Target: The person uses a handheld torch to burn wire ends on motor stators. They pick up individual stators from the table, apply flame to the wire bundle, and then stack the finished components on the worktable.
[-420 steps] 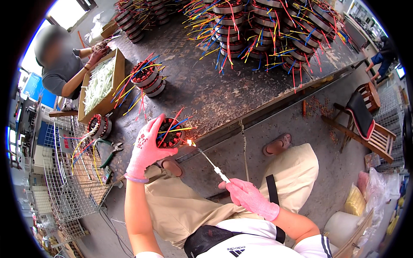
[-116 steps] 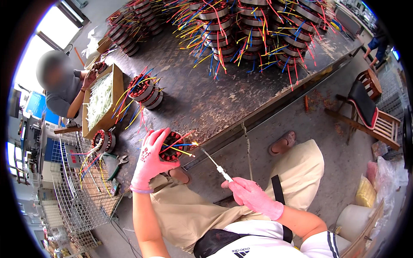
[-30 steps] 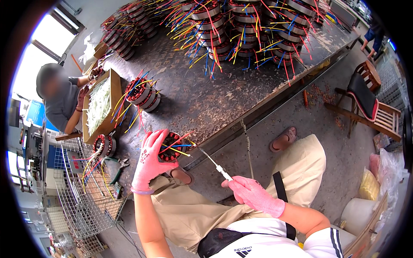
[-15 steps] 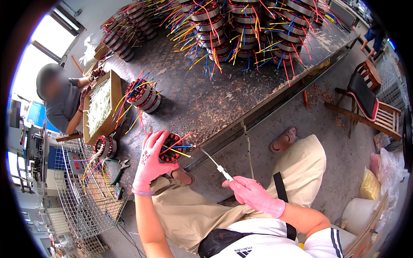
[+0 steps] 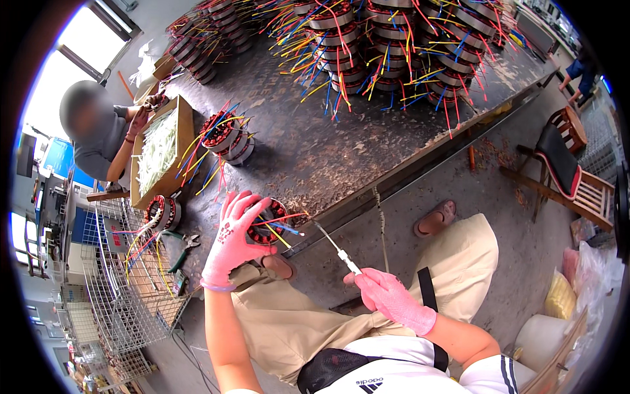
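My left hand (image 5: 234, 240), in a pink glove, curves around the left side of a motor stator (image 5: 275, 211) with red windings at the table's near edge. Red, blue and yellow leads stick out of the stator to the right. In my right hand (image 5: 398, 302), also gloved in pink, is a thin metal-shafted tool (image 5: 348, 261) with a white handle; its exact kind is unclear. The tool's tip is close to the end of the red lead; whether they touch cannot be made out.
Stacked stators (image 5: 335, 49) with coloured leads fill the far table. Closer are two stacked stators (image 5: 226, 139), a single stator (image 5: 162, 213), green-handled pliers (image 5: 180, 253) and a box of pale sleeves (image 5: 187, 125). Another person works at left. A chair (image 5: 558, 157) stands right; a wire basket (image 5: 125, 289) lower left.
The view has shifted slightly. The lead ends, bunched by the tool tip before, are now spread apart, with the blue lead lower than the red. Both hands keep their holds.
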Demonstrator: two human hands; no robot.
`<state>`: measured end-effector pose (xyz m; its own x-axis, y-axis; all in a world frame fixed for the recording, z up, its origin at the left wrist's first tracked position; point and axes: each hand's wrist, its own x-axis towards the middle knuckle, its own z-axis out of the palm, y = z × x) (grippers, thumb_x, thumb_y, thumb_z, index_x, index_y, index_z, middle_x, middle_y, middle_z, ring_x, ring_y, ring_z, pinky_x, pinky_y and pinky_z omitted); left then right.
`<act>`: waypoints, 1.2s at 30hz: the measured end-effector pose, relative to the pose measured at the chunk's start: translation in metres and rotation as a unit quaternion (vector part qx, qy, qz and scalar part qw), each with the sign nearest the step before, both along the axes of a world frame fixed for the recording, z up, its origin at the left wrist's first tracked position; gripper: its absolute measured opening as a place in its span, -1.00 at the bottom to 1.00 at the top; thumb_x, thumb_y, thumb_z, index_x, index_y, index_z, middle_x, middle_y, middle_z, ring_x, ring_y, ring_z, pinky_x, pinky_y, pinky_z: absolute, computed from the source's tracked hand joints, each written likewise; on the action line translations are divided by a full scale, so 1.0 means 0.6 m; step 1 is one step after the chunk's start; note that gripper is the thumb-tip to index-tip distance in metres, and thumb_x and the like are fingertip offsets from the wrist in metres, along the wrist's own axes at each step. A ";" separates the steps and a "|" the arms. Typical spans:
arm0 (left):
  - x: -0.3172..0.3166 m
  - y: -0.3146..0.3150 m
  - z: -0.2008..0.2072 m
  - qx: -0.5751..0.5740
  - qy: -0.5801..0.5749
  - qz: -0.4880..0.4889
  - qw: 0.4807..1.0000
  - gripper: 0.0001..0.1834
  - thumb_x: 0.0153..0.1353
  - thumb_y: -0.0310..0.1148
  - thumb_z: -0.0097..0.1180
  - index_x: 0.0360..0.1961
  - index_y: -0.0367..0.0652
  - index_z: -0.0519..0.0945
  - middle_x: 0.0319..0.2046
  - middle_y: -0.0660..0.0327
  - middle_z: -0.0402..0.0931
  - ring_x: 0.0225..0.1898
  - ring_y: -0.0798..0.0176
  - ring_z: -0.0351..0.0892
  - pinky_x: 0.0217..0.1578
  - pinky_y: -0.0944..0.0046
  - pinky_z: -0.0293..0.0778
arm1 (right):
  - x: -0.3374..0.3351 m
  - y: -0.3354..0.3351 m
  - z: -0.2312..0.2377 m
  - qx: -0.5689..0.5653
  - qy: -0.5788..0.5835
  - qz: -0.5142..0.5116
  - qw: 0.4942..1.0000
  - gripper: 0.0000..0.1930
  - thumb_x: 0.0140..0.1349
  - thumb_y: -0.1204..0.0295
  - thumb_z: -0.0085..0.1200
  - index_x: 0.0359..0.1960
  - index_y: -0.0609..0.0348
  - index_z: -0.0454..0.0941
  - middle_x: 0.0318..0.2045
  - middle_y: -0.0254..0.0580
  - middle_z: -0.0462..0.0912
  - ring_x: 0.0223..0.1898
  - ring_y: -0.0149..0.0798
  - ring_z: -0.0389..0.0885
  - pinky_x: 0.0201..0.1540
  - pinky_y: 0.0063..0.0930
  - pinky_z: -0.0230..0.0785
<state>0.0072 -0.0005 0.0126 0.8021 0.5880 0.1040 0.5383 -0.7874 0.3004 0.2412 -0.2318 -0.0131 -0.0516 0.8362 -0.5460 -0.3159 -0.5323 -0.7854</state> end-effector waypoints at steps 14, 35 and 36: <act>-0.004 0.002 -0.005 0.006 -0.025 0.020 0.999 0.04 -0.45 -0.17 0.57 0.24 -0.10 0.46 0.22 0.10 0.39 0.38 -0.10 0.19 0.45 -0.14 -0.03 | 0.001 0.007 0.006 -0.007 0.011 0.009 1.000 -0.68 0.49 0.28 -0.14 -0.01 0.25 0.57 -0.66 -0.49 0.29 -0.63 -0.60 0.23 -0.58 -0.62 0.08; -0.004 0.007 -0.004 -0.002 -0.020 0.012 1.000 -0.01 -0.40 -0.18 0.55 0.22 -0.05 0.48 0.24 0.09 0.39 0.39 -0.11 0.17 0.45 -0.14 -0.04 | 0.005 0.008 0.010 -0.011 -0.013 0.023 1.000 -0.62 0.49 0.17 -0.13 0.02 0.20 0.58 -0.70 -0.49 0.31 -0.64 -0.59 0.19 -0.55 -0.61 0.05; -0.005 0.007 -0.003 -0.003 -0.017 0.011 1.000 -0.01 -0.40 -0.18 0.55 0.22 -0.05 0.48 0.24 0.09 0.39 0.39 -0.11 0.17 0.45 -0.14 -0.04 | 0.004 0.006 0.008 -0.008 -0.007 0.022 1.000 -0.62 0.49 0.17 -0.14 0.02 0.20 0.58 -0.70 -0.49 0.31 -0.64 -0.59 0.19 -0.55 -0.61 0.05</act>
